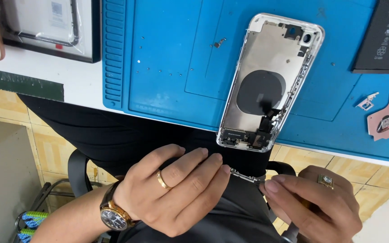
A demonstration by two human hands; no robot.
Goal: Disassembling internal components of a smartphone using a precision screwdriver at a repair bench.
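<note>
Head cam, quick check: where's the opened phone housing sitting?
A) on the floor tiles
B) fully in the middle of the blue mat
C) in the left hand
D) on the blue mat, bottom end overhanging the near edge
D: the phone housing lies on the blue mat, its lower end sticking out past the table edge, above the left hand and right hand.

Blue mat [167, 67], phone housing [271, 81], battery [383, 36]

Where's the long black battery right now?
In the head view, the long black battery lies at the top right corner on the blue work mat, right of the opened silver phone housing.
</note>
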